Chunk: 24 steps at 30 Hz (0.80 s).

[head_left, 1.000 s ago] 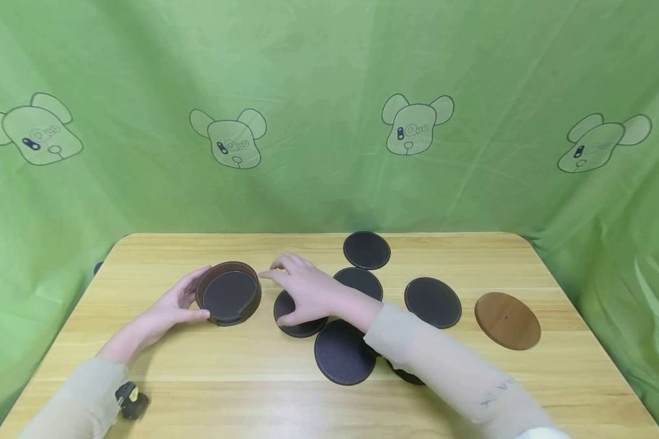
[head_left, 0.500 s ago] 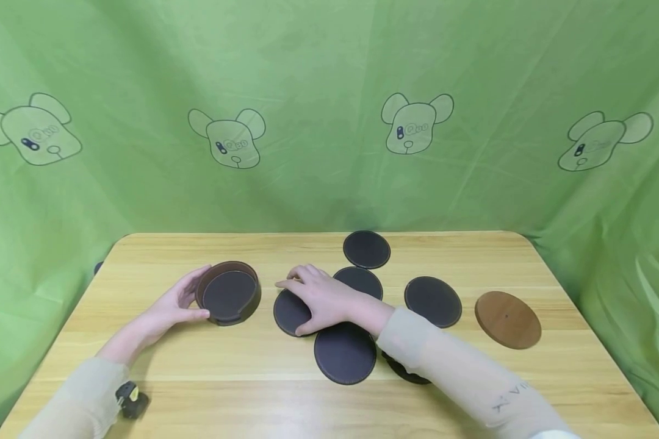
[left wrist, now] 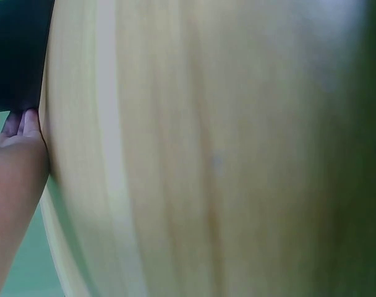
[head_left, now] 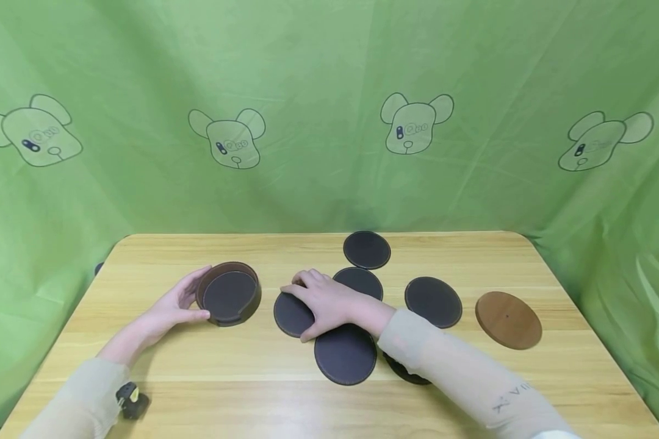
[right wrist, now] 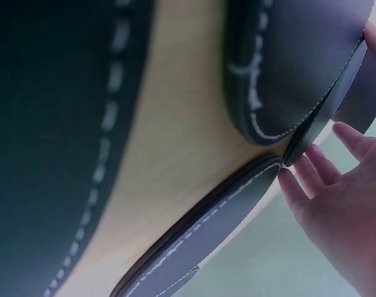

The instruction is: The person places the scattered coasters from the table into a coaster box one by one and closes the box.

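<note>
At the left of the table, my left hand (head_left: 170, 310) grips a round brown coaster holder (head_left: 202, 291), thumb on its near side and fingers behind. A dark disc (head_left: 229, 296) lies inside its raised wall. In the left wrist view, part of the holder (left wrist: 16, 55) shows above the fingertips (left wrist: 31, 120). My right hand (head_left: 329, 305) arches over a black round coaster (head_left: 292, 315), fingers by its far edge and thumb by its near edge. The right wrist view shows fingertips (right wrist: 287, 179) right at the stitched coaster edges. That coaster lies flat on the table.
More black coasters lie around the right hand: one behind (head_left: 367, 250), one partly under the wrist (head_left: 362, 281), one in front (head_left: 345, 356), one to the right (head_left: 432, 302). Another (head_left: 406, 371) is mostly under the sleeve. A brown wooden disc (head_left: 507, 320) lies far right.
My right hand has drawn back to the right from beside the holder and come lower over the nearest coaster. The left hand and the holder have stayed in place.
</note>
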Available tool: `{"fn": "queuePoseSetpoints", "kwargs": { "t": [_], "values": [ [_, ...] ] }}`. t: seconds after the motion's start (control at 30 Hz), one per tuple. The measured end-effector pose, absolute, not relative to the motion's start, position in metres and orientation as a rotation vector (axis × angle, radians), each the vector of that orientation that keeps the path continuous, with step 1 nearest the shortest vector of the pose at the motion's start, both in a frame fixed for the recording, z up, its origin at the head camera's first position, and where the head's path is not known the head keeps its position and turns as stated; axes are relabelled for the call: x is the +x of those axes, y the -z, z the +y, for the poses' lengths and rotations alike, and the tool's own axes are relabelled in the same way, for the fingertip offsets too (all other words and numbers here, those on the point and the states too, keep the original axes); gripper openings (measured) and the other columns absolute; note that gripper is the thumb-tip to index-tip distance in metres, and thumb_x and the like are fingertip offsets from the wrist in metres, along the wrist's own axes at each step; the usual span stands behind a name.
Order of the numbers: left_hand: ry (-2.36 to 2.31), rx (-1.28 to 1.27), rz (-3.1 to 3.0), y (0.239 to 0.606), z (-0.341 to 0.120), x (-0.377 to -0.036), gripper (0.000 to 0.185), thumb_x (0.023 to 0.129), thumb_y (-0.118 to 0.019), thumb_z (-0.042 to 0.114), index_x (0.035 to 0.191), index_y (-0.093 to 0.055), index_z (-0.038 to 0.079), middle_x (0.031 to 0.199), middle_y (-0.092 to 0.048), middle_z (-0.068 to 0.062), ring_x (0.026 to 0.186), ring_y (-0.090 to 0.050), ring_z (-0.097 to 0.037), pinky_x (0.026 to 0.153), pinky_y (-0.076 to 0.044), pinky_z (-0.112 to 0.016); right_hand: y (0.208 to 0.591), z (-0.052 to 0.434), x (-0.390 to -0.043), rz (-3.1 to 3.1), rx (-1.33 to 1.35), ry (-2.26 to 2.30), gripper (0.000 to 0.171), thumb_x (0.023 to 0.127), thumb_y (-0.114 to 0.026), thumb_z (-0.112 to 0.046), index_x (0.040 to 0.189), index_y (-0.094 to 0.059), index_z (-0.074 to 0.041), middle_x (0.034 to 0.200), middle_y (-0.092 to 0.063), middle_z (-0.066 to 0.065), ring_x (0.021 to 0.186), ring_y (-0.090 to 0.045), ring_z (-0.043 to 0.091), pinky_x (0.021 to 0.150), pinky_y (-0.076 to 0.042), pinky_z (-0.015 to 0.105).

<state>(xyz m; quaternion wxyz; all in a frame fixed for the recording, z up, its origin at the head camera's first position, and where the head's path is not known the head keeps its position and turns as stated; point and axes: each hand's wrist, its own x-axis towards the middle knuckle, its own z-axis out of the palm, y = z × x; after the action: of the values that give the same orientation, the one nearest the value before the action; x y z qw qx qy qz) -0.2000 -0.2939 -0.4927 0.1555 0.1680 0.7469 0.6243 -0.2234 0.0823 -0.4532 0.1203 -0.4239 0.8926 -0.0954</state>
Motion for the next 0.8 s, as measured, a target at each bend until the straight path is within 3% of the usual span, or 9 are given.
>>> {"fn": "queuePoseSetpoints", "kwargs": {
  "t": [0.4,0.67,0.8],
  "values": [
    [-1.787,0.483,2.144,0.4953,-0.2945,-0.2012,0.099,0.089,-0.075,-0.005,0.167,-0.015,-0.003,0.170,-0.020,-0.034,0.134,-0.047,0.015,0.109,-0.034,0.000,0.4556,0.0801,-0.2260,2.626,-1.232,0.224,0.100,0.078,-0.087,-0.052,0.161,-0.045,-0.015,0.148,-0.049,0.009,0.130,-0.048,0.023,0.108,-0.050,0.042],
    [-1.800,0.498,2.137,0.4969,-0.2952,-0.2014,0.098,0.089,-0.075,-0.006,0.167,-0.016,-0.004,0.169,-0.035,-0.014,0.136,-0.047,0.014,0.110,-0.034,0.000,0.4529,0.0777,-0.2272,2.628,-1.265,0.227,0.100,0.075,-0.085,-0.048,0.160,-0.046,-0.013,0.143,-0.050,0.012,0.124,-0.048,0.024,0.106,-0.048,0.042],
    [-1.796,0.492,2.140,0.4971,-0.2954,-0.2014,0.098,0.089,-0.075,-0.006,0.167,-0.016,-0.004,0.171,-0.030,-0.022,0.135,-0.047,0.013,0.109,-0.034,0.000,0.4513,0.0761,-0.2288,2.641,-1.262,0.251,0.101,0.072,-0.086,-0.047,0.159,-0.047,-0.013,0.142,-0.049,0.012,0.123,-0.047,0.024,0.108,-0.047,0.042]
  ]
}}
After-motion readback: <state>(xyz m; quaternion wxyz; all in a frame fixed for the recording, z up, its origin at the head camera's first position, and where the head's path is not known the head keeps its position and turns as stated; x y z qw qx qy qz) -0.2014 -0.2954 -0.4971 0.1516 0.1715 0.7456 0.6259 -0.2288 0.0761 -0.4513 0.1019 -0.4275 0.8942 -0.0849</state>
